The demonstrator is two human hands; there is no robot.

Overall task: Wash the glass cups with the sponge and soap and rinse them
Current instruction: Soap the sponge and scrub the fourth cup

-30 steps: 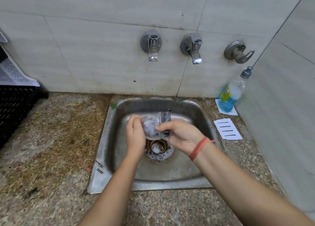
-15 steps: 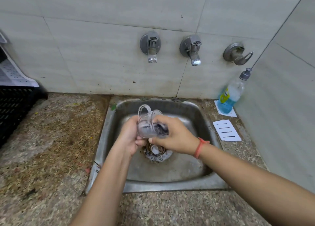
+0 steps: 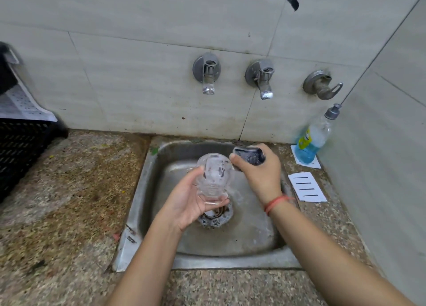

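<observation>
Left hand (image 3: 189, 202): gripped clear glass cup (image 3: 214, 176) against its palm.
Right hand (image 3: 260, 174): clenched dark rectangular sponge (image 3: 250, 155) beside cup.
Count: apparently one each.

Colours around the grey steel sink (image 3: 230, 263)
Clear glass cup (image 3: 214, 174); dark grey sponge (image 3: 250, 157); speckled brown table (image 3: 69, 202); bottle (image 3: 311, 142) at two o'clock with blue liquid, yellow label; white card (image 3: 307, 187) striped black; black lattice crate (image 3: 20, 149) at ten o'clock.
</observation>
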